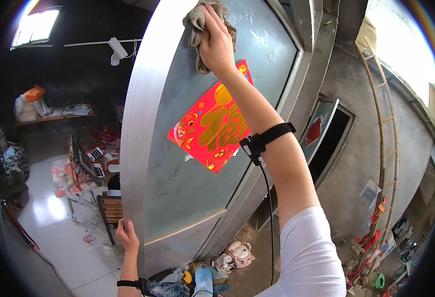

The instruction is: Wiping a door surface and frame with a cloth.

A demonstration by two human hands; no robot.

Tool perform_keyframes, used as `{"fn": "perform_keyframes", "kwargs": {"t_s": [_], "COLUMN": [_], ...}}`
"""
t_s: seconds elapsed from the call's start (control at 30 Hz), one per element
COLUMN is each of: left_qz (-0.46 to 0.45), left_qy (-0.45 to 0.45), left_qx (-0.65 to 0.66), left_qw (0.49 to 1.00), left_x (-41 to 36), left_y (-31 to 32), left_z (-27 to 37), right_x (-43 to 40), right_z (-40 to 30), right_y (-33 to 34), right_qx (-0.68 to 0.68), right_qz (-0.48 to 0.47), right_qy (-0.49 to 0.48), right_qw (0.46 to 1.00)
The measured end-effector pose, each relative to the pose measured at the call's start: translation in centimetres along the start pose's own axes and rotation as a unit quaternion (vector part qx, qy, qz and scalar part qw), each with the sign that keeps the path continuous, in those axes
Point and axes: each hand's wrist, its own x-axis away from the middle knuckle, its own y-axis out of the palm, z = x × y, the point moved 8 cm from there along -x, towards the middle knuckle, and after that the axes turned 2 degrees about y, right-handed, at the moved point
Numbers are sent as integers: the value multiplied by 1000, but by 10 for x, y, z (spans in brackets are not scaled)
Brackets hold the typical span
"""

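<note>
My right hand [217, 46] presses a crumpled grey-brown cloth [203, 61] against the upper part of a frosted glass pane [187, 208] with bamboo-leaf patterns. Below that hand, a red paper decoration [212, 130] with a gold character and a fish sticks to the glass, partly covered by my forearm. The pane sits in a silver metal door frame [139, 122]. Low on the frame's left edge, my left hand [128, 234] grips the metal door edge, its fingers partly hidden. Both arms wear black straps, and a cable hangs from the right one.
Clothes [173, 284] and a plush toy [241, 253] lie at the door's foot. Inside on the left stand a small patterned table [63, 178] and a wooden-slatted item [109, 211]. A bamboo ladder [383, 148] leans on the right wall near an open window [319, 130].
</note>
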Motion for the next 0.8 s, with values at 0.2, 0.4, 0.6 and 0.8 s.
{"fn": "perform_keyframes", "kwargs": {"t_s": [0.2,0.4,0.6,0.8], "left_qz": [6,64,152,173], "left_qy": [-4,-35,-69,-36], "left_qx": [14,-64,-102,-74], "left_qw": [1000,995,981,981], "left_x": [4,9,17,11], "left_y": [2,-18,-33,-29], "left_z": [-20,-46,-68,-48], "right_x": [-6,-4,39,107], "right_z": [11,67,189,293], "right_y": [-18,-49,-101,-162], "right_qx": [11,-6,20,69], "right_qz": [18,49,70,117], "right_qy": [-67,-68,22,128], "right_qw": [998,997,997,982]}}
